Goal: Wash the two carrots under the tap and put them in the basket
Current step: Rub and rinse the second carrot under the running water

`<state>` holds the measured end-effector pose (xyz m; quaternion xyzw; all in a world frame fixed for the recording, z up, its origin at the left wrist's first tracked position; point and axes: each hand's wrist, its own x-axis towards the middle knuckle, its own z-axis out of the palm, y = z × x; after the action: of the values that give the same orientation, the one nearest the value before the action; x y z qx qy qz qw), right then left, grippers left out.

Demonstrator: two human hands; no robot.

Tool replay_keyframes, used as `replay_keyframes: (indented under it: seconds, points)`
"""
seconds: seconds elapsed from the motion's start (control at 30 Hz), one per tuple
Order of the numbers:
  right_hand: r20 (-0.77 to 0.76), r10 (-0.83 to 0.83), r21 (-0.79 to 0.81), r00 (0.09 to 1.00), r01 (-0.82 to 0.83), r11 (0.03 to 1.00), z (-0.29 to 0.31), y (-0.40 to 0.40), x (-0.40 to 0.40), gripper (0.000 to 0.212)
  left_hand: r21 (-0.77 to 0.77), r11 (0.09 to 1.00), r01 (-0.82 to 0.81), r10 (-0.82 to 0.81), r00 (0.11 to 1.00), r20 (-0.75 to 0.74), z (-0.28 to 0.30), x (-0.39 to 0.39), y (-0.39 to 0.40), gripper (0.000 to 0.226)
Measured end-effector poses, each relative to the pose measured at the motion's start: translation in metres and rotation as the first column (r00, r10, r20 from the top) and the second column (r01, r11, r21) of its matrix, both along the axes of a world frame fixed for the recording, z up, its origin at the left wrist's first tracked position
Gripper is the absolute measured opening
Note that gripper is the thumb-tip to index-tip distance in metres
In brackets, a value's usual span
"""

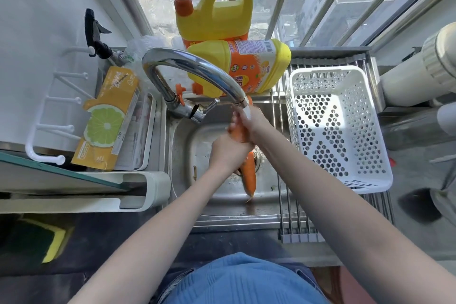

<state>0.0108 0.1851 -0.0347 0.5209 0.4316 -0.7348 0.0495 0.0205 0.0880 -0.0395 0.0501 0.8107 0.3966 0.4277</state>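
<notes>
Carrot (236, 134) sits gripped by both hands, left (228, 153) and right (251, 122), under the tap (197, 69). Second carrot (249, 173) lies in the sink (222, 205); the basket (333, 128) stands beside it.

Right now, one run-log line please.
washing | both hands grip carrot under tap | second carrot in sink | basket empty

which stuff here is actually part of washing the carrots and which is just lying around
In use: held carrot, second carrot in the sink, tap, white basket.
Lying about: detergent jugs, lime box, sponge.
</notes>
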Motion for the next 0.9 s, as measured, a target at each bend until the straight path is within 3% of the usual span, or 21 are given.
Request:
replay_keyframes:
  seconds: [0.1,0.2,0.27,0.33,0.37,0.43,0.5,0.57,0.67,0.73,0.8,0.87,0.9]
  points:
    - [0.074,0.001,0.207,0.997,-0.016,0.978,-0.001,-0.009,-0.007,0.033,-0.063,0.997,0.047,-0.061,0.969,-0.239,-0.007,0.001,-0.008,0.029]
    - [0.157,-0.046,0.404,0.987,-0.021,0.915,0.001,-0.024,-0.01,0.023,-0.156,0.987,0.044,-0.098,0.929,-0.358,-0.013,-0.002,-0.011,0.039]
    - [0.257,-0.001,0.552,0.966,-0.146,0.821,-0.002,-0.028,-0.006,0.029,-0.207,0.972,0.11,-0.177,0.925,-0.336,-0.016,-0.001,-0.009,0.025]
    - [0.316,0.058,0.598,0.947,-0.246,0.763,-0.006,-0.026,-0.001,0.027,-0.152,0.982,0.108,-0.133,0.977,-0.166,-0.015,0.0,-0.006,0.007]
    - [0.295,0.09,0.572,0.951,-0.252,0.781,-0.009,-0.021,0.002,0.028,-0.067,0.997,0.045,-0.045,0.999,-0.005,-0.014,0.002,-0.005,0.006]
    - [0.142,0.119,0.46,0.983,-0.172,0.871,-0.014,-0.014,0.009,0.029,0.051,0.993,-0.104,0.08,0.934,0.349,-0.006,0.005,-0.007,0.007]
    - [-0.034,0.068,0.271,0.997,-0.056,0.961,-0.015,-0.009,0.016,0.029,0.124,0.982,-0.145,0.047,0.813,0.58,0.002,0.008,-0.011,0.007]
    - [-0.127,-0.027,0.061,0.992,0.035,0.998,-0.012,-0.006,0.022,0.037,0.19,0.968,-0.161,-0.024,0.7,0.714,0.007,0.01,-0.016,0.007]
    - [-0.248,-0.202,-0.307,0.948,0.121,0.944,-0.006,-0.001,0.027,0.049,0.304,0.928,-0.216,-0.166,0.492,0.855,0.006,0.008,-0.024,0.023]
    - [-0.344,-0.269,-0.474,0.9,0.081,0.877,-0.009,0.0,0.028,0.055,0.425,0.87,-0.251,-0.318,0.375,0.871,0.003,0.004,-0.03,0.03]
    - [-0.465,-0.334,-0.61,0.82,-0.024,0.792,-0.009,-0.002,0.026,0.057,0.526,0.797,-0.298,-0.455,0.277,0.846,-0.002,-0.001,-0.034,0.024]
    - [-0.539,-0.305,-0.58,0.785,-0.083,0.81,-0.006,-0.003,0.024,0.048,0.552,0.736,-0.391,-0.535,0.163,0.829,-0.004,-0.004,-0.036,0.017]
    - [-0.54,-0.281,-0.571,0.793,-0.1,0.815,-0.004,-0.001,0.025,0.04,0.544,0.726,-0.42,-0.529,0.163,0.833,-0.003,-0.005,-0.037,0.016]
